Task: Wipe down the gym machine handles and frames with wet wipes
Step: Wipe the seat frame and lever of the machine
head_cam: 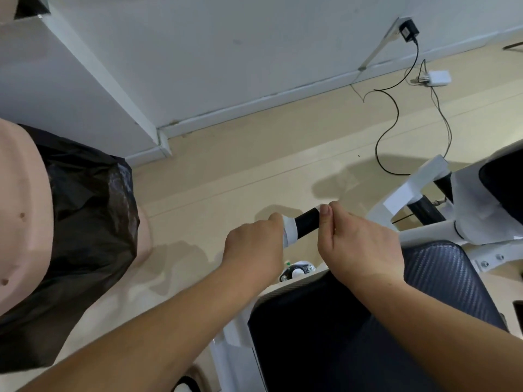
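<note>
2 hands in view, both ours, both raised over 1 dark padded seat (pixel 353 321) at the near edge. We count 1 black handle (pixel 307 222), 1 white wet wipe (pixel 290 229), 1 white machine frame (pixel 418 233), 1 black bin bag (pixel 93 207), 2 cables, 2 chargers.

Left hand (pixel 253 248): forearm comes in from lower left, knuckles up, fingers curled around the left end of the handle with the wipe wrapped under them; the wipe's edge shows just right of the fingers. Right hand (pixel 360 244): forearm comes in from lower right, fingers curled, thumb and forefinger pinching the right end of the handle. Bare black grip shows between the 2 hands. The handle tilts up to the right, above the seat's front edge.

Beyond, the frame runs right toward a second dark pad. The bin bag sits far left on the floor. At the far wall, 1 black charger (pixel 407 31) is plugged in and 1 white charger (pixel 438 78) lies on the floor, each with its cable trailing.
</note>
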`<state>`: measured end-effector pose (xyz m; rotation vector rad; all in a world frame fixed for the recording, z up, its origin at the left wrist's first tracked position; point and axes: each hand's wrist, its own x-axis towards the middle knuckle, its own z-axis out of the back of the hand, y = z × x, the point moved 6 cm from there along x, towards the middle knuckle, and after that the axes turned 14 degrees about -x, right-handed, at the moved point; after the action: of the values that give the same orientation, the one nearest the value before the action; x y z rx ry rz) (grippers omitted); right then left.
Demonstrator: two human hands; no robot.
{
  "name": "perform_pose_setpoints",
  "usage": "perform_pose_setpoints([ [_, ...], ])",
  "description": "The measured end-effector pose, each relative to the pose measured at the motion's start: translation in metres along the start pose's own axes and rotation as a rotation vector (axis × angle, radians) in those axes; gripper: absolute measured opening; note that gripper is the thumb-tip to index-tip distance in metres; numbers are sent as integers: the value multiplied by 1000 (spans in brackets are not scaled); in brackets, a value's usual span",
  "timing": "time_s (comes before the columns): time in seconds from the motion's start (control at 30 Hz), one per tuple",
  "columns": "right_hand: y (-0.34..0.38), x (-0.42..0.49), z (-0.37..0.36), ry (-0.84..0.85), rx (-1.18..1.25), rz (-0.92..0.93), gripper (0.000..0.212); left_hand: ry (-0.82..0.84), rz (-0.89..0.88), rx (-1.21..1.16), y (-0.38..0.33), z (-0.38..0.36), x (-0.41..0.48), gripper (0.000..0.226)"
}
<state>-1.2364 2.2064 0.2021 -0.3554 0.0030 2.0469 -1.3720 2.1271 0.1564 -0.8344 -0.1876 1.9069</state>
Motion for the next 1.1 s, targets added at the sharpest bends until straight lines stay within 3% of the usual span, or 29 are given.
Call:
perform_pose_setpoints([
  [0.2, 0, 0, -2, 26, -9, -2, 41, 32, -88, -138, -37, 4, 25, 15],
  [0.33, 0, -1, 0, 42, 9, -5, 41, -2, -187, -243, -21, 2, 11, 26],
  [0.43, 0, 0, 0, 35, 23, 3, 41, -244, -315, 0, -10, -6, -12, 37],
  [0.5, -1, 0, -1, 31, 21, 1, 41, -296, -341, 140, -9, -10, -20, 51],
  [0.57, -1, 0, -2, 33, 28, -4, 41, -227, -340, 91, -15, -6, -10, 50],
  [0.63, -1, 1, -2, 36, 42, -6, 41, -77, -284, -117, -27, 5, 8, 49],
  [0.7, -1, 1, -3, 36, 39, 1, 41, 172, -78, -459, -31, 1, 29, 51],
  [0.77, -1, 1, -4, 38, 26, 6, 40, 479, 253, -879, -26, -9, 38, 66],
  [0.83, -2, 2, -4, 34, 17, 1, 40, 627, 415, -994, -24, -14, 40, 72],
  [0.9, -2, 2, -4, 45, 18, -4, 39, 427, 279, -772, -28, -10, 41, 62],
  [1.0, -1, 2, -4, 54, 36, -10, 41, -117, -94, -304, -36, -4, 7, 42],
  [1.03, -1, 2, -4, 59, 39, -9, 41, -194, -184, -228, -38, -3, -12, 42],
  [1.1, -2, 2, -4, 58, 34, -6, 42, -174, -242, -182, -35, -6, -23, 50],
])
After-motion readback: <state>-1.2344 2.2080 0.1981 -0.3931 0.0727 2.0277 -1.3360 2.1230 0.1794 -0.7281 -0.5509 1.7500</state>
